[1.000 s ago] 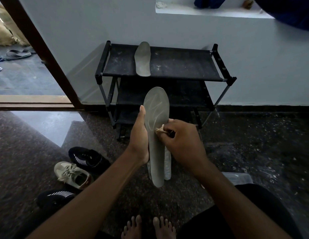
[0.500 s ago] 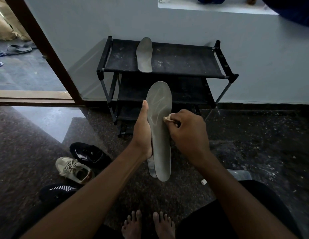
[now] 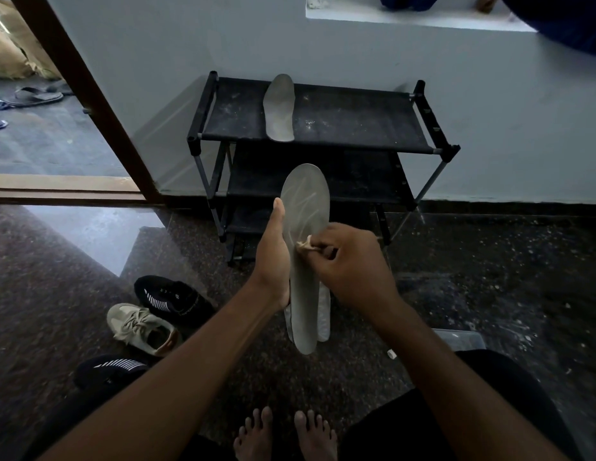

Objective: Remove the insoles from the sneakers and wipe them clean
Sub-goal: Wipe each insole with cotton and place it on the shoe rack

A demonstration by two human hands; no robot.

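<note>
Left hand [image 3: 273, 261] clamps the gray insole [image 3: 303, 261] mid-length along its edge, upright over the floor, a second pale insole [image 3: 324, 314] behind it. Right hand [image 3: 353, 264] pinches a small rag [image 3: 304, 244] against its face. Looks light, thin, bendy: support the middle, not the tips. Another insole [image 3: 279, 108] lies on the shoe rack [image 3: 356, 128].

Three insoles show: one grey insole [image 3: 279, 108] lying on the top shelf of the single black shoe rack [image 3: 323, 128], one grey insole [image 3: 304, 227] held upright, and a paler third insole [image 3: 324, 314] partly hidden behind the held one. Three sneakers lie on the floor, two black [image 3: 173, 299] [image 3: 110, 369] and one beige [image 3: 140, 327]. There are two hands, left [image 3: 273, 257] and right [image 3: 353, 261], one small wad of cloth [image 3: 305, 243], two bare feet [image 3: 285, 437], and a few sandals [image 3: 37, 94] beyond the doorway, too dim to count.
</note>
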